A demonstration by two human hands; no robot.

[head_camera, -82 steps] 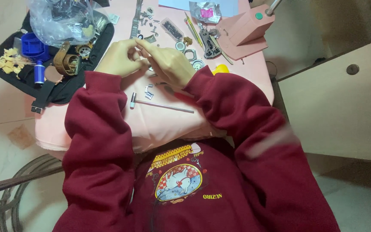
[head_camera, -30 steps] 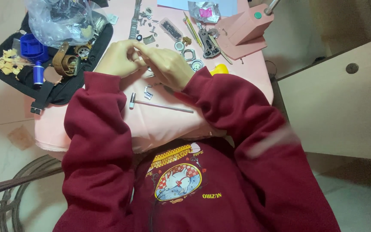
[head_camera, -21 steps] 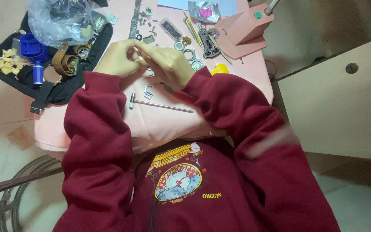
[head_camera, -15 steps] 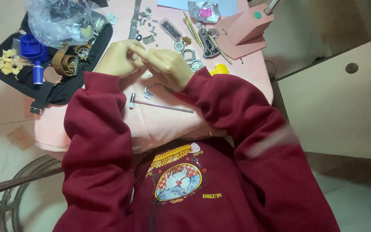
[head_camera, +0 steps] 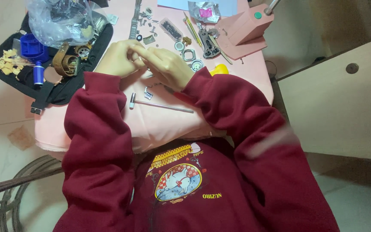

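Pink cloth is covering the bench, where the left hand and right hand are meeting fingertip to fingertip, pinching something too small to make out. A small metal hammer is lying just below them, near a red-handled tool under the right wrist. Watch parts are sitting beyond the fingers, a black tray is resting at the left, and pale floor tiles are showing around the bench

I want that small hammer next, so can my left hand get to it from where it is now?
Probably yes. The small hammer lies bare on the pink table, just nearer you than the left hand, with nothing lying between them.
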